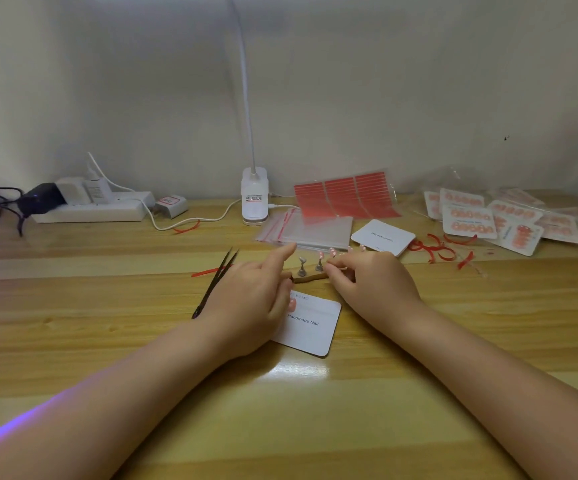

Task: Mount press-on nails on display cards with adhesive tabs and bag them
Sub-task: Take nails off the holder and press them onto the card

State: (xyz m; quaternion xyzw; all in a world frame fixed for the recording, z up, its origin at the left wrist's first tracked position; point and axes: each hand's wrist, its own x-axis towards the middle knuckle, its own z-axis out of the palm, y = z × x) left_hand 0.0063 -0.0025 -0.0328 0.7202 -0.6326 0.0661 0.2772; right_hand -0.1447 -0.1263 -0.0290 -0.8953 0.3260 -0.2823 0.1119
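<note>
1. The left hand rests on the pale wooden table, index finger extended, the other fingers loosely curled, gripping nothing; it covers the left edge of a white rounded "Handmade Nail" display card.
2. At the card's 12 o'clock, the right hand has its fingertips pinched together at a brown strip carrying small metal nail stands; what they hold is hidden.
3. Black tweezers lie at the left hand's 10 o'clock.
4. Clear zip bags lie at the strip's 12 o'clock.

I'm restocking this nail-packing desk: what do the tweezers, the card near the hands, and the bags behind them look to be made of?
Tweezers: probably metal with a matte black finish, thin and pointed. Display card: white card stock, apparently smooth, with rounded corners and printed text. Bags: clear glossy plastic, see-through with red strips along one edge, probably zip seals.
</note>
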